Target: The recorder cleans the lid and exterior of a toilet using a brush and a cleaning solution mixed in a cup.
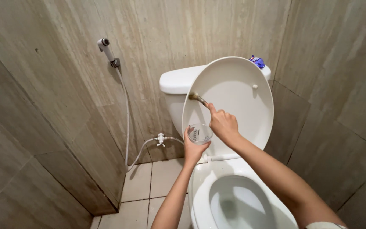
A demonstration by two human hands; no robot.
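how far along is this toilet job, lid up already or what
Done: the toilet lid is raised against the tank, and the bowl is open. In hand: the left hand holds a small clear cup, while the right hand reaches a finger to the flush lever. Left: the spray hose hangs untouched on the wall, and no flushing water shows in the bowl.

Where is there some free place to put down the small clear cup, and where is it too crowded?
Free: the tank top left of the raised lid, and the floor tiles between the left wall and the bowl. Crowded: the tank's right end, where a blue object sits, and by the flush lever, where the right hand and left hand with the clear cup meet.
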